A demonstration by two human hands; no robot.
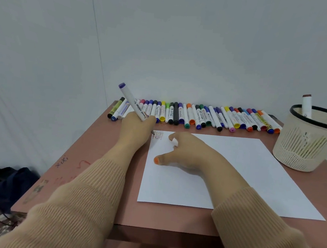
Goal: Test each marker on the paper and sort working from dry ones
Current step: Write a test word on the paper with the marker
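left hand (pixel 137 125) grips a white purple-ended marker (pixel 132 101), tip on the far-left corner of the white paper sheet (pixel 233 168); right hand (pixel 187 153) rests on that sheet, fingers curled round a small white cap (pixel 174 142); row of coloured markers (pixel 198 115) lines the far edge of the reddish table (pixel 97 157)

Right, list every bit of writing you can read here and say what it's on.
"test", twice, one above the other: paper, top left corner.
"xixi", roughly: scribbled on the table.
Print on the marker in the left hand: blurred.
Labels on the row of markers: too small.
Small white object in the right hand: no print seen.
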